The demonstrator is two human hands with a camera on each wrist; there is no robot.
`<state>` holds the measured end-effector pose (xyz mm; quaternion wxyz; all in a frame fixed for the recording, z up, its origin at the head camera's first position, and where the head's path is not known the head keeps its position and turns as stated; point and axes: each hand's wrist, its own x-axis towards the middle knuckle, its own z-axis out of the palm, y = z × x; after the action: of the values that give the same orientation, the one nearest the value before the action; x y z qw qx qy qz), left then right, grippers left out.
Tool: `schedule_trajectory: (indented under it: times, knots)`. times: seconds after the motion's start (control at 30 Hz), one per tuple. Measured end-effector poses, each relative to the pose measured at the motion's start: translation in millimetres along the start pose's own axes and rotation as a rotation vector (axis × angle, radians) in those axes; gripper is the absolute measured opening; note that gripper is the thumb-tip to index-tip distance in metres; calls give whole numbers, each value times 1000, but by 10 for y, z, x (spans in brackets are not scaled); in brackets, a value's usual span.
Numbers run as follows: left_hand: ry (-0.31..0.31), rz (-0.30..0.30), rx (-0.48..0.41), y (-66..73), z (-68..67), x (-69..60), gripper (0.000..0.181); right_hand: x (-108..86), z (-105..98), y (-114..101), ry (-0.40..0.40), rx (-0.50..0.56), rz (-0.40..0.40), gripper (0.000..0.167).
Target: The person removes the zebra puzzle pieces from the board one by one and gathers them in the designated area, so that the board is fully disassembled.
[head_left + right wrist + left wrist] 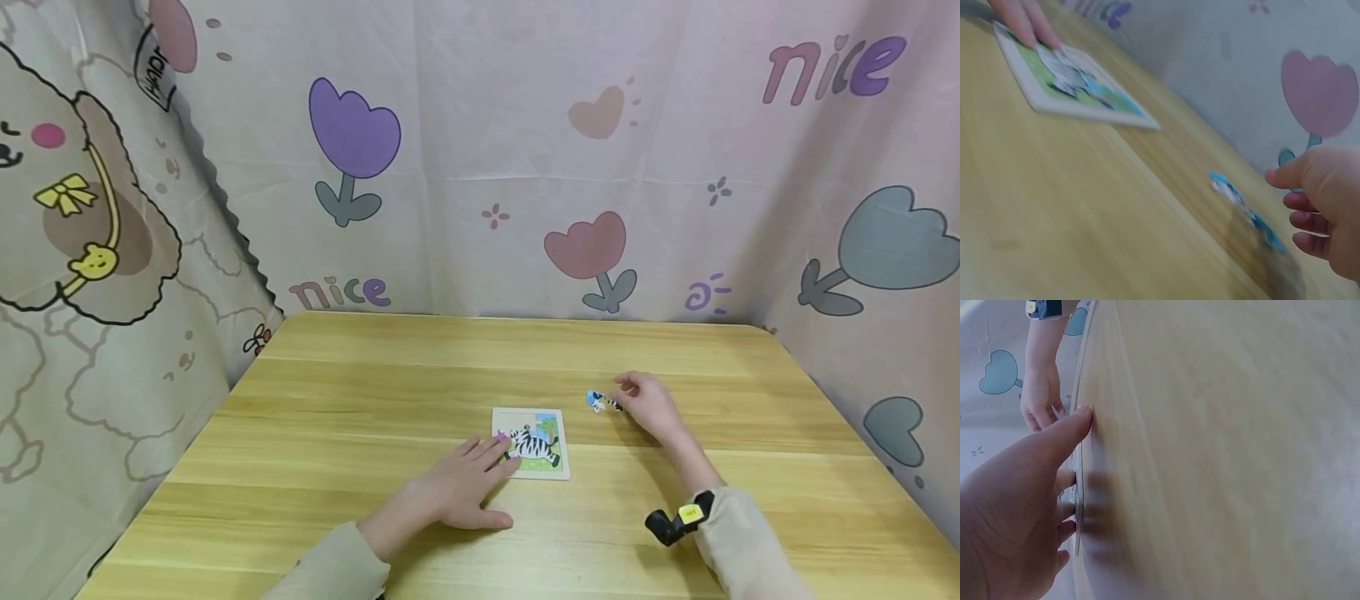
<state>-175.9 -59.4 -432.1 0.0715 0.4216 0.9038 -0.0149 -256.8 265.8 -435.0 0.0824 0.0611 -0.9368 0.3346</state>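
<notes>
A square picture puzzle (513, 421) with a pale frame lies on the table, showing a zebra (534, 447) on green grass. My left hand (468, 485) rests fingertips on its left part, fingers straight and thumb spread on the tabletop. Right of the puzzle lie loose blue, black and white puzzle pieces (596, 401). My right hand (648, 404) hovers just beside them, fingers loosely bent. In the right wrist view, the loose pieces (1227, 189) lie apart from that hand (1335, 206), and nothing shows between its thumb and fingers.
The light wood table (360, 400) ends at a back edge against a printed curtain (480, 150). A second curtain with a cartoon animal (82, 208) hangs along the left side. A black wrist camera (678, 518) sits on the right forearm.
</notes>
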Motion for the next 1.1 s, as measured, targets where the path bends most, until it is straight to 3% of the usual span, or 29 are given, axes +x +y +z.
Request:
schedule_trajectory:
  times: [0.43,0.7,0.9,1.1]
  knots:
    - [-3,-2,-8,22,-42,-10,80,-195,416,-492,-72,138,-39,33]
    - [-11,0,-4,35,-61,-18,80,-288,586,-613,-56,93,-79,33]
    - [-5,1,-10,41,-57,-24,80,-330,656,-648,-71,105,-27,34]
    - [-9,-7,4,34,-39,-14,81,-375,685,-704,-25,50,-25,38]
